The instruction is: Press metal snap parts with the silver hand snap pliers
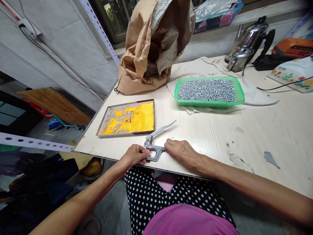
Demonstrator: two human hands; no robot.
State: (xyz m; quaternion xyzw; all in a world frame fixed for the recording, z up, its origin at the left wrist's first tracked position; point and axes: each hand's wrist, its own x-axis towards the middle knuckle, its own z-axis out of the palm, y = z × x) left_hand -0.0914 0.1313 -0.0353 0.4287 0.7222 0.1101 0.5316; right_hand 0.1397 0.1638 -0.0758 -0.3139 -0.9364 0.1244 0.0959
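At table's near edge: small grey metal hand press (154, 148) w/ coiled spring, flat base and long curved lever angled up to the right.
Table (269, 130): pale wood-grain laminate, smooth, w/ scuffs and a grey chipped patch toward right side.
Left hand (135, 155): fingers curled in, tips pinched at the tool's left end, touching it; whether a small part sits between the tips can't be told.
Right hand (181, 151): palm down, fingers loosely bent, fingertips resting on the base's right end, steadying it; not wrapped round anything.
Shallow tray (127, 118): rectangular, dark rim, glossy yellow liner w/ print; short silvery metal pins scattered mostly over left half; just beyond the tool.
Green basket (209, 92): plastic, meshed sides, rounded corners, packed w/ same shiny pins; sits on white cloth (256, 96), well apart from hands.
Paper sack (154, 45): brown, crumpled, open top, at table's far left.
Kettle (246, 42): polished steel, black handle, far right, cord trailing.
Lap: black fabric w/ white polka dots, pink cloth over it.
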